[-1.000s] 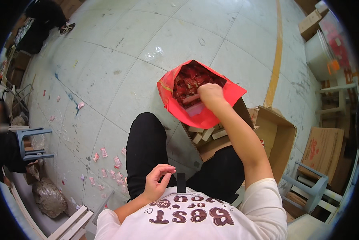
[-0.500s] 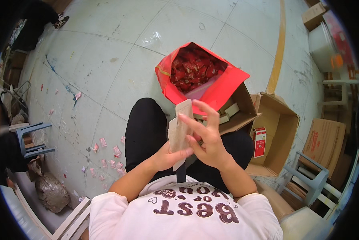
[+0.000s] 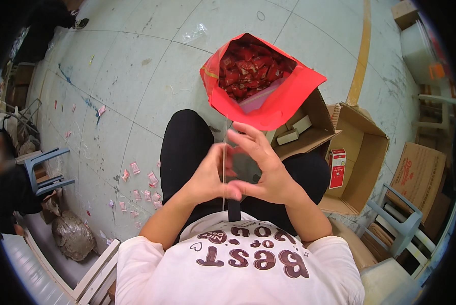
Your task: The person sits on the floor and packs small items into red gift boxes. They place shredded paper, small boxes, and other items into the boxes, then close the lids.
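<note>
Currently pinching a thin card in the left hand, seemingly between thumb and fingers, turned edge-on and upright between both palms. Holding the right hand just to the right of it, with fingers spread and curved and with thumb tip close beside the left thumb; cannot tell from this angle about any contact with the card. Could crease or bend out of shape, from uneven pressing by the two thumbs on such thin stock. Could also slip down toward the lap, from too light a hold.

Just beyond both hands, a little right: a red bag, wide-mouthed, heaped with red packets, beside a box of pale cartons. Might spill from a knock by the right hand, so near the bag's lower lip. Farther right of that hand: a second box with a red carton inside. Left of the left hand, on the floor: scattered pink packets, liable to crushing from a careless step.
</note>
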A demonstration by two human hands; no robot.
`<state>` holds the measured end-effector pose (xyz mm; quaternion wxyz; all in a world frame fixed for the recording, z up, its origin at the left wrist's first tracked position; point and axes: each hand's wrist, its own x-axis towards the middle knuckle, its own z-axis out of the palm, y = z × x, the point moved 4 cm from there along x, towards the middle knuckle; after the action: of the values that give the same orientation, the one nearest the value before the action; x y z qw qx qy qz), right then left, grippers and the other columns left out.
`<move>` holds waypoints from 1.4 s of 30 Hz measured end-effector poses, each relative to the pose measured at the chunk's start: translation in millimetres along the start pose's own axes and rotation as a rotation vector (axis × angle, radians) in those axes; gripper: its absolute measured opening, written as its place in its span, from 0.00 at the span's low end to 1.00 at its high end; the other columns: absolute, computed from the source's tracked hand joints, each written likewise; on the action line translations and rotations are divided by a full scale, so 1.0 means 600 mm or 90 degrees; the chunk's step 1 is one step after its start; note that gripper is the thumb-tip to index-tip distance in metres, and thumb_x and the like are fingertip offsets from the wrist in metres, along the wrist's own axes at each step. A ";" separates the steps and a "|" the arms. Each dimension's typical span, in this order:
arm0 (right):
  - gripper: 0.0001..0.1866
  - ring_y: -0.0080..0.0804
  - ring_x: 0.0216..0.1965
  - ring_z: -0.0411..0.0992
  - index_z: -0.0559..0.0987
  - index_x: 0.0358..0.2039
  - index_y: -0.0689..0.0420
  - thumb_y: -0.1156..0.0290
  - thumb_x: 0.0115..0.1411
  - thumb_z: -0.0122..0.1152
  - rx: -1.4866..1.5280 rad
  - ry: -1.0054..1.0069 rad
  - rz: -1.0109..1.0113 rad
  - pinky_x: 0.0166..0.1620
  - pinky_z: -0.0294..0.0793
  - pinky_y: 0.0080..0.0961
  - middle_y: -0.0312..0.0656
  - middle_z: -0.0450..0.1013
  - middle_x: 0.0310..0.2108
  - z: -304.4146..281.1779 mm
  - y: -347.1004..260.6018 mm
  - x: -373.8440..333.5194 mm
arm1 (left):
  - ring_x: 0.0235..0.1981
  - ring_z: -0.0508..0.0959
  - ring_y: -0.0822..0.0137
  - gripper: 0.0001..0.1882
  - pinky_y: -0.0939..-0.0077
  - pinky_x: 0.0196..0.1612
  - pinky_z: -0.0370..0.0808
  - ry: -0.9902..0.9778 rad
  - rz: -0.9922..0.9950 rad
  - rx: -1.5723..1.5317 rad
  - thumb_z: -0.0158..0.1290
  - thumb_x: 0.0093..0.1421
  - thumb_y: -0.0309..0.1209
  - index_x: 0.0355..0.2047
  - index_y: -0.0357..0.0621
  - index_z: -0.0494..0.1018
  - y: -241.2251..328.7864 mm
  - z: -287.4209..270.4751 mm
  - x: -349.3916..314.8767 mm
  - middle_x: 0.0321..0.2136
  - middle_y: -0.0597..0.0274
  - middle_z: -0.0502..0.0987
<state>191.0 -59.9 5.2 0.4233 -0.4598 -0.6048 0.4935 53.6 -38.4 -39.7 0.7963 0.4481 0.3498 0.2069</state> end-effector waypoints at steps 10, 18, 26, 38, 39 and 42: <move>0.25 0.34 0.38 0.70 0.67 0.53 0.60 0.80 0.53 0.56 -0.134 0.265 -0.067 0.40 0.70 0.24 0.47 0.65 0.45 0.017 0.027 -0.020 | 0.39 0.74 0.74 0.19 0.79 0.42 0.71 0.195 0.086 -0.044 0.54 0.58 0.29 0.47 0.35 0.65 -0.003 -0.008 -0.011 0.39 0.62 0.74; 0.21 0.36 0.40 0.63 0.67 0.27 0.59 0.64 0.42 0.72 -0.026 0.114 0.038 0.43 0.67 0.29 0.47 0.59 0.39 0.026 0.036 -0.013 | 0.51 0.66 0.70 0.55 0.72 0.51 0.66 -0.102 -0.154 -0.323 0.68 0.33 0.50 0.57 0.44 0.51 -0.029 0.017 -0.031 0.50 0.64 0.63; 0.29 0.40 0.46 0.60 0.63 0.14 0.58 0.49 0.41 0.70 -0.100 0.316 -0.012 0.50 0.61 0.33 0.51 0.61 0.45 0.034 0.038 -0.037 | 0.52 0.62 0.71 0.56 0.74 0.54 0.61 -0.210 -0.150 -0.159 0.72 0.31 0.41 0.57 0.43 0.51 -0.043 0.031 -0.060 0.50 0.65 0.61; 0.28 0.48 0.57 0.52 0.64 0.42 0.59 0.55 0.49 0.65 0.137 0.170 -0.084 0.56 0.54 0.39 0.59 0.51 0.57 0.072 0.036 -0.035 | 0.50 0.63 0.70 0.42 0.71 0.53 0.61 -0.067 -0.151 -0.050 0.65 0.40 0.49 0.49 0.39 0.60 -0.065 0.018 -0.042 0.47 0.59 0.64; 0.34 0.45 0.55 0.55 0.56 0.48 0.59 0.57 0.50 0.65 0.228 0.219 -0.068 0.55 0.56 0.36 0.58 0.52 0.56 0.087 0.055 -0.040 | 0.51 0.62 0.70 0.44 0.71 0.53 0.61 -0.017 -0.077 -0.093 0.62 0.40 0.55 0.49 0.39 0.58 -0.074 0.041 -0.040 0.49 0.57 0.61; 0.44 0.33 0.47 0.61 0.45 0.55 0.60 0.59 0.51 0.65 0.227 0.345 0.018 0.51 0.62 0.31 0.49 0.57 0.48 0.098 0.071 -0.073 | 0.50 0.60 0.68 0.54 0.69 0.49 0.63 0.068 0.081 0.074 0.47 0.42 0.71 0.56 0.38 0.48 -0.090 0.044 -0.044 0.54 0.53 0.52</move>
<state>149.7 -110.8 -48.6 0.6360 -0.5015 -0.3675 0.4571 56.4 -98.4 -66.7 0.7344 0.5031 0.3742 0.2597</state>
